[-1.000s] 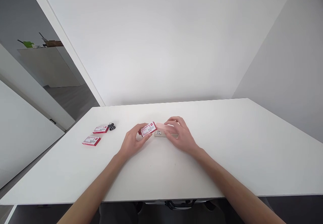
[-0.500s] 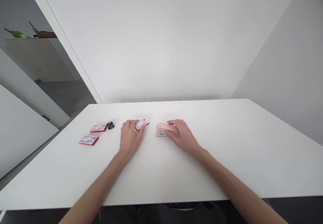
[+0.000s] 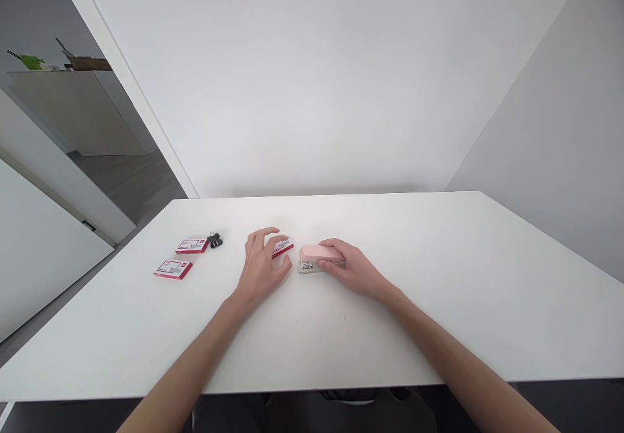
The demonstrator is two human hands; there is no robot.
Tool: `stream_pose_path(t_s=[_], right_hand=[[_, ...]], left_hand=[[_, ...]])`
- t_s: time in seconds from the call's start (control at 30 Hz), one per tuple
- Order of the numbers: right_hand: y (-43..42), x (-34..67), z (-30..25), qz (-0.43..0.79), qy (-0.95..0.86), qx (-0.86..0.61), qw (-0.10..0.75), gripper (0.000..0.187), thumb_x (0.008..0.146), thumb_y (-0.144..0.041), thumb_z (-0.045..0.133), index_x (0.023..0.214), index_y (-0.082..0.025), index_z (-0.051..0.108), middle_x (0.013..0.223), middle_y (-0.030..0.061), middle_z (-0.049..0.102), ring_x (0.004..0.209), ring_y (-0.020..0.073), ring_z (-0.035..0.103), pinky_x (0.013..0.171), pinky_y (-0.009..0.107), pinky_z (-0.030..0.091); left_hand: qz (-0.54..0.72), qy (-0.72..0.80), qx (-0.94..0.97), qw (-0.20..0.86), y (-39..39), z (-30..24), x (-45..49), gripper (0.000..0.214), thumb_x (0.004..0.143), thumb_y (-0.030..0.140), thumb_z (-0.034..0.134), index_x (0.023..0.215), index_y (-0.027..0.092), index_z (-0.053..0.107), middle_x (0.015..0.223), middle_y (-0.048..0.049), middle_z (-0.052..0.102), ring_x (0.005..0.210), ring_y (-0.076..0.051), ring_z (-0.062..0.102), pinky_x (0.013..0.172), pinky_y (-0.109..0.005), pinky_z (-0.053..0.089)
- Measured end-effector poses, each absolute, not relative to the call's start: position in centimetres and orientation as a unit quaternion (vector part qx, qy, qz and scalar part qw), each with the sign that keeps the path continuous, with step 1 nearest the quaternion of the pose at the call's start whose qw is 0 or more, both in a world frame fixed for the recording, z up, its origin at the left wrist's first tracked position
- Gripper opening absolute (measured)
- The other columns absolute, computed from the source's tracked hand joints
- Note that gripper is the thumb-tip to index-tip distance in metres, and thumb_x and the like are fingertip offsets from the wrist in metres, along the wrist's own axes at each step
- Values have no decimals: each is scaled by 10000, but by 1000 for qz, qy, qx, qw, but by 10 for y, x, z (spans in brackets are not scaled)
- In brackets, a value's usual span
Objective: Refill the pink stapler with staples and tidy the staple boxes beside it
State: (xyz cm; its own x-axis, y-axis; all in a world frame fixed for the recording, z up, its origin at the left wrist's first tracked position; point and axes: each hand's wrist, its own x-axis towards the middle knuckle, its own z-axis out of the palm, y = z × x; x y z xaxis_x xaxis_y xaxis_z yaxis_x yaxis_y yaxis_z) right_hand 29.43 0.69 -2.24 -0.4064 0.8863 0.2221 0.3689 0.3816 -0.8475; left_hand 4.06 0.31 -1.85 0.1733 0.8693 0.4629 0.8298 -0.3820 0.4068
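Observation:
A pink stapler (image 3: 312, 259) with a beige base lies on the white table (image 3: 439, 303) near its middle. My right hand (image 3: 350, 270) is wrapped round the stapler's right end. Just left of it lies a small red-and-white staple box (image 3: 283, 249). My left hand (image 3: 260, 265) rests over that box, thumb and fingers on it. The two hands are close together, a few centimetres apart.
Two more red-and-white staple boxes (image 3: 192, 246) (image 3: 172, 268) lie at the table's left, with a black binder clip (image 3: 214, 240) beside the farther one. A white wall stands behind the table. An open doorway with a cabinet (image 3: 78, 111) shows at far left.
My left hand carried the staple box away from the stapler to the left, then brought it back beside the stapler. My right hand settled lower round the stapler.

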Motion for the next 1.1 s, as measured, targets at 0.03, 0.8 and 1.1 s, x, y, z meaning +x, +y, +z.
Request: stream_pose_path(t_s=[0.03, 0.8, 1.1], right_hand=[[7, 294, -22, 369, -754, -415, 351, 330, 981, -503, 596, 1229, -288, 621, 1211, 57, 697, 1038, 256, 659, 855, 419, 546], [3, 287, -24, 432, -731, -385, 363, 337, 991, -576, 572, 1164, -293, 629, 1155, 47, 668, 1035, 244, 614, 864, 391, 536], [-1, 280, -11, 504, -696, -343, 378, 366, 1046, -585, 457, 1216, -284, 577, 1172, 45, 646, 1074, 220, 621, 922, 379, 533]], left_hand=[[322, 528, 785, 43, 0, -15, 44, 298, 899, 273, 605, 1181, 279, 700, 1407, -88, 564, 1347, -325, 418, 1109, -537, 429], [338, 469, 800, 161, -7, -17, 58, 333, 901, 507, 702, 724, 228, 662, 715, -4, 641, 688, -168, 552, 634, -306, 451], [323, 436, 824, 165, -6, -19, 61, 234, 907, 462, 708, 815, 246, 708, 767, -16, 683, 745, -186, 589, 681, -324, 476]])
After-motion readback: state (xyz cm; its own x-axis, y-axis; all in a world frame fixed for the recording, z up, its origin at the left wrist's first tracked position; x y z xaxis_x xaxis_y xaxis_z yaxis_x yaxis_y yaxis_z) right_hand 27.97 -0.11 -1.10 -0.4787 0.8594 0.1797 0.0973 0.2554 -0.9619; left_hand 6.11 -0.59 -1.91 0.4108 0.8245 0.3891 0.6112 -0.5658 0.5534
